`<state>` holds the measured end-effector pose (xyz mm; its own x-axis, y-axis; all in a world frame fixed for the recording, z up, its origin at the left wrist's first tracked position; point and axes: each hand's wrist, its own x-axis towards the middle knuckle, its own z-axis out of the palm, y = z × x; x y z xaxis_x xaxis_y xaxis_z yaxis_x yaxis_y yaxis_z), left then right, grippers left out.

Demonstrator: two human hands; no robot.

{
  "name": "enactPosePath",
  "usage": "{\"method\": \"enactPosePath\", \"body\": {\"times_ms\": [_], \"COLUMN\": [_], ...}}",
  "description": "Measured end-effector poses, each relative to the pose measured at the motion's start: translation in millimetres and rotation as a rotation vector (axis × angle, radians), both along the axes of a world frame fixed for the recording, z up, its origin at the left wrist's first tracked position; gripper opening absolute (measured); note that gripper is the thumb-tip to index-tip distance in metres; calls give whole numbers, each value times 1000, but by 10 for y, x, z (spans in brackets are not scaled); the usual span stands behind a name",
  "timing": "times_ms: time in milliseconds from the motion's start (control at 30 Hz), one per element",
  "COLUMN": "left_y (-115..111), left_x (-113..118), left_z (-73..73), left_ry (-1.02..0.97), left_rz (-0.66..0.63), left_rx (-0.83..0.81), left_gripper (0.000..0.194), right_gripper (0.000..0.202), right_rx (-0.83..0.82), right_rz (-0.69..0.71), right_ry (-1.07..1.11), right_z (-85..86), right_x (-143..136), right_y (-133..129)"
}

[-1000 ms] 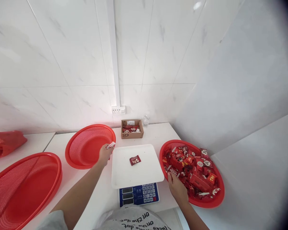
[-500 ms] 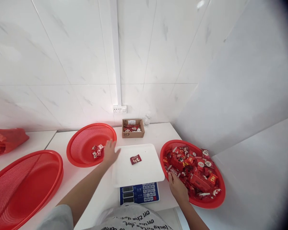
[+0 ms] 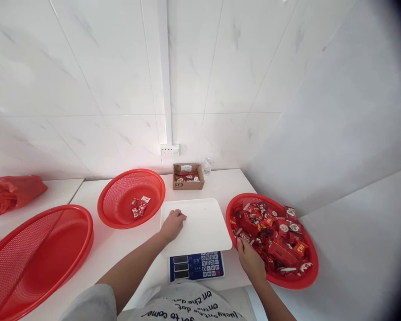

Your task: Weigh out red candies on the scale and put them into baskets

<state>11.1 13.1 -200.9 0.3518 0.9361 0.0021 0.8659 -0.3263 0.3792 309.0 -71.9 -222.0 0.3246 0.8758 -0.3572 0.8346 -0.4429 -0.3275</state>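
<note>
My left hand [image 3: 173,226] is closed over the white tray of a weighing scale [image 3: 200,238]. Its fingers pinch a small dark-red packet [image 3: 184,217], of which only an edge peeks out. On the right, my right hand [image 3: 253,262] is closed round the near-left rim of a red plastic basket [image 3: 316,272]. Heaped in that basket are many red snack packets [image 3: 282,249]. Left of the scale, another red basket [image 3: 112,196] holds a few small red-and-white packets [image 3: 142,206].
Behind the scale stands a cardboard box [image 3: 188,184] with red packets in it, beside a clear glass [image 3: 207,166]. A large red basket [image 3: 87,223] is at the near left, with a red plastic bag [image 3: 16,194] beyond it. A tiled wall backs the table.
My left hand has moved right and toward me from beside the left basket onto the scale tray, taking hold of the packet lying there. My right hand stays at the basket rim.
</note>
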Motion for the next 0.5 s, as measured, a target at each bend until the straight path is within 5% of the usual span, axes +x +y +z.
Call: {"method": "enactPosePath", "body": {"times_ms": [200, 367, 500], "left_y": [84, -170, -410], "left_x": [-805, -1603, -2220], "left_z": [127, 23, 83], "left_ry": [6, 252, 253], "left_rz": [399, 877, 1171], "left_rx": [84, -85, -173], "left_gripper": [45, 68, 88], "right_gripper": [52, 52, 52], "right_rx": [-28, -33, -24], "right_rz": [-8, -19, -12], "right_ry": [-17, -25, -37], "right_z": [51, 34, 22], "right_x": [-21, -17, -16], "right_y": [10, 15, 12]}}
